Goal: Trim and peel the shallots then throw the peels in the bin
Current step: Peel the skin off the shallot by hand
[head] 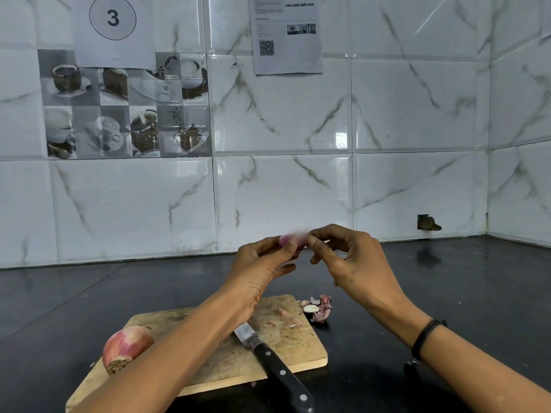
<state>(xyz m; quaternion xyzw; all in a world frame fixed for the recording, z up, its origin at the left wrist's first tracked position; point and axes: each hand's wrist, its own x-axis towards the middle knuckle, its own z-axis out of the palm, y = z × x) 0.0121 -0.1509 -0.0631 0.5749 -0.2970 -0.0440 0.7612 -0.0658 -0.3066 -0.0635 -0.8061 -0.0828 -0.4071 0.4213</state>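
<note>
Held up at centre, clear of the worktop: small purple shallot (287, 240), motion-blurred, surface detail unreadable. Gripped at its left end by left hand (262, 260), thumb and curled fingers closed round it. Met at its right end by right hand (351, 263), thumb and forefinger pinched together against it, remaining fingers curled; whether on loose skin or on the bulb itself, cannot tell. Thin black band (426, 338) on the right wrist.

Directly below the grip and nearer the body: worn rectangular wooden chopping board (298, 350), flat on glossy black countertop (447, 293). Lying on the board under the left forearm: steel-bladed knife with black riveted handle (277, 368), handle overhanging the near edge, blade partly hidden by the arm. Below and well left of the grip, on the board's left end: large unpeeled pink-and-tan shallot (126, 347), root end toward the camera. Below and slightly right of the grip, just off the board's far right corner: small heap of purple-pink peels and trimmed ends (320, 311); a few scraps on the board beside it.

Behind the grip: white marble-patterned wall tiles (283, 189). Above and left: paper sheet bearing a circled 3 (112, 28). Above: printed sheet with a QR code (286, 34).
</note>
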